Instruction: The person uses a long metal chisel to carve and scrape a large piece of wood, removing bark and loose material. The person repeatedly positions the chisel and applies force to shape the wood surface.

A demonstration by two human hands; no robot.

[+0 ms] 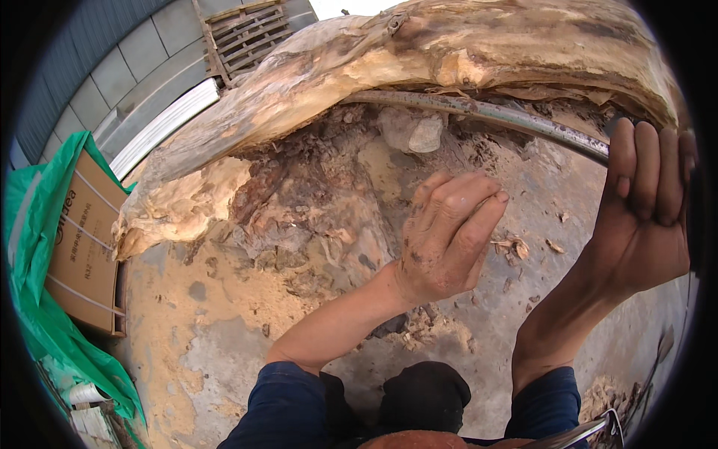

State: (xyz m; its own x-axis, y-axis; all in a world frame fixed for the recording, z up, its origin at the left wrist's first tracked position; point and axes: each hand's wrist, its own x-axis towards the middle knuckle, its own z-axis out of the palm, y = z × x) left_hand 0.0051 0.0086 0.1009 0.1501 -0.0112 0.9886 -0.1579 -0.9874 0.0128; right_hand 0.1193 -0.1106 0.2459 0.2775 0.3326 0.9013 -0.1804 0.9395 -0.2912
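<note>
A large log, stripped of bark, stretches across the far side, its broken end at the left. Under its near edge lies a long metal pipe, running toward the right. My left hand hovers in front of the log with fingers bent and pressed together; its palm side is hidden. Higher and closer to the camera, my right hand is raised at the right rim, fingers curled. A dark shape at its edge cannot be made out. The pipe's right end passes behind this hand. A pale stone sits beneath the log.
Sawdust and bark scraps litter the concrete floor. At the left stands a cardboard box partly wrapped in green sheeting. White panels and a wooden pallet are by the wall. A metal bar shows at lower right.
</note>
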